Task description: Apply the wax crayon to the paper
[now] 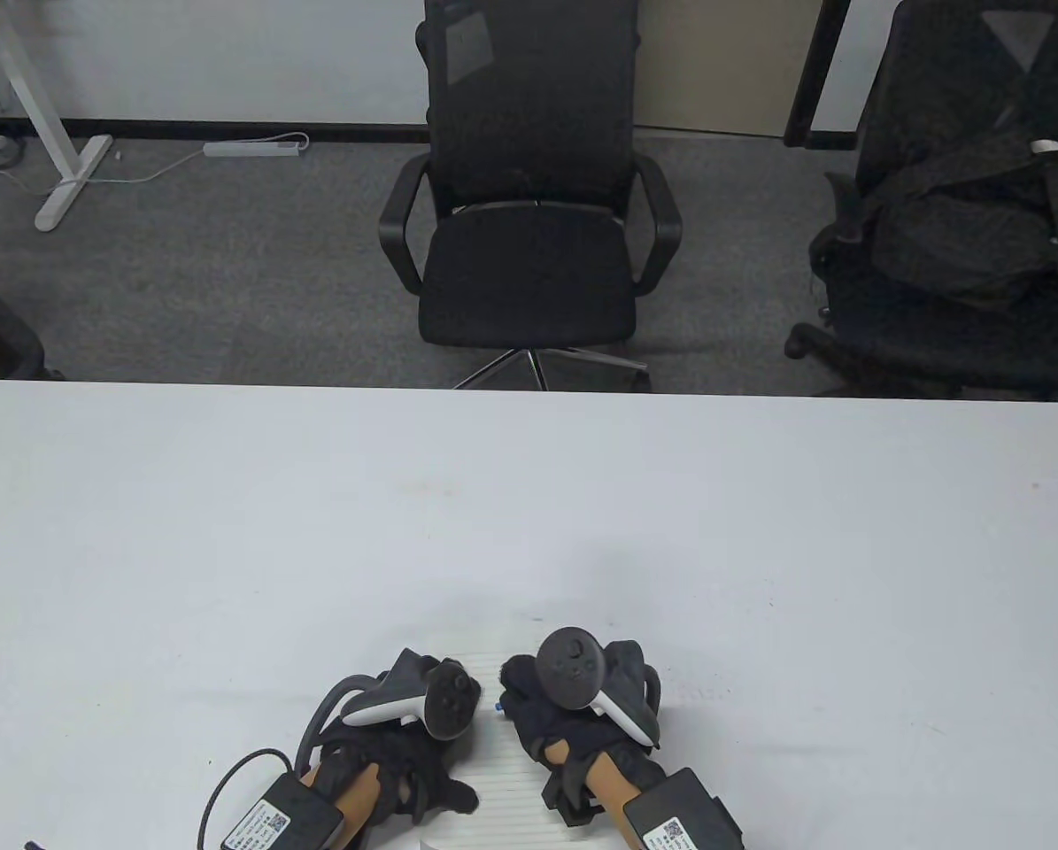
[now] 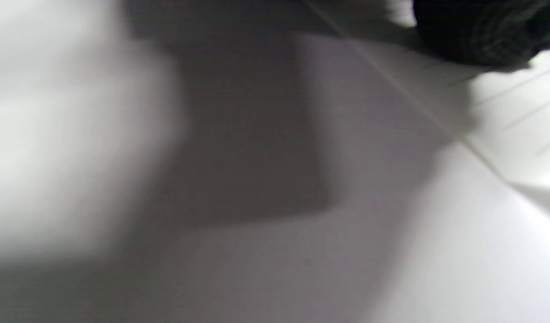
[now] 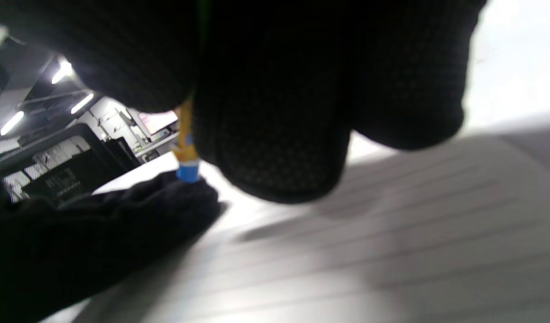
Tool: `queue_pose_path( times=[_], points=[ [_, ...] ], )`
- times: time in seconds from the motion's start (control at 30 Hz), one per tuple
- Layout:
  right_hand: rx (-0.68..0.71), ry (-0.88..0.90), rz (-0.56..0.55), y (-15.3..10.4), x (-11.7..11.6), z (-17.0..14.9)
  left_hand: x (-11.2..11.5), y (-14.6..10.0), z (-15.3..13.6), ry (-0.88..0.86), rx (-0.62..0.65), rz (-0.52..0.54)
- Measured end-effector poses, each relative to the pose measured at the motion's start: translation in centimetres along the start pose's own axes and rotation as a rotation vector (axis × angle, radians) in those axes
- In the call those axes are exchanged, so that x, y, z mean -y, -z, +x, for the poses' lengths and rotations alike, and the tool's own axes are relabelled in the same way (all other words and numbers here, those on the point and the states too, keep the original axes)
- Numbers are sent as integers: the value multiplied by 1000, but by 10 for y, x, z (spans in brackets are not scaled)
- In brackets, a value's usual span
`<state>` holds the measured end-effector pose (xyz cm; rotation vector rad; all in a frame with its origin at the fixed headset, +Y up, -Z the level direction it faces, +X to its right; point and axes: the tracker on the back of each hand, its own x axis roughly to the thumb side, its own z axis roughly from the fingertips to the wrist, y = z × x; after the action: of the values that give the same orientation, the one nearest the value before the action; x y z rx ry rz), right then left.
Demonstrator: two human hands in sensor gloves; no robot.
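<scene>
Here, low in the middle of the table view, I see both gloved hands close together over a lined sheet of paper (image 1: 502,779) that lies flat on the white table (image 1: 227,531) near its bottom edge. My right hand (image 1: 573,717) sits just right of centre, its fingers curled tight around a crayon (image 3: 186,152); in the right wrist view the crayon shows as a thin yellow-orange stick with a blue tip, poking out below the dark fingers (image 3: 275,134) in the middle left of the frame. In the table view only a tiny blue speck of it shows at the left edge of that hand. The blue tip sits right at the dark glove of the other hand; I cannot tell whether it touches the paper. My left hand (image 1: 405,770) rests at the left side of the sheet, the palm down on it. Whether its fingers lie straight or curled I cannot tell: the tracker hides them from above, and the left wrist view is blurred, giving only a dark fingertip at upper right over faint ruled lines. Beyond the table, at the top of the frame, stands a black office chair (image 1: 529,221), with a second chair (image 1: 962,248) at upper right carrying dark bags.
</scene>
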<state>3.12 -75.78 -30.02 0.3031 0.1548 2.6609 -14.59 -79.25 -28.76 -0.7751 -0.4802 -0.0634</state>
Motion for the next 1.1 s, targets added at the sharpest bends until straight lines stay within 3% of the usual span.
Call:
queue_pose_path(
  times=[0.4,0.7,1.1],
  points=[
    [22,-209,-20,9,-19,24,0,0,0,2,-2,-2],
    [36,-229,-21,10,-23,26,0,0,0,2,-5,-4],
    [95,-229,62,-16,-25,32,0,0,0,1,-10,-4]
  ],
)
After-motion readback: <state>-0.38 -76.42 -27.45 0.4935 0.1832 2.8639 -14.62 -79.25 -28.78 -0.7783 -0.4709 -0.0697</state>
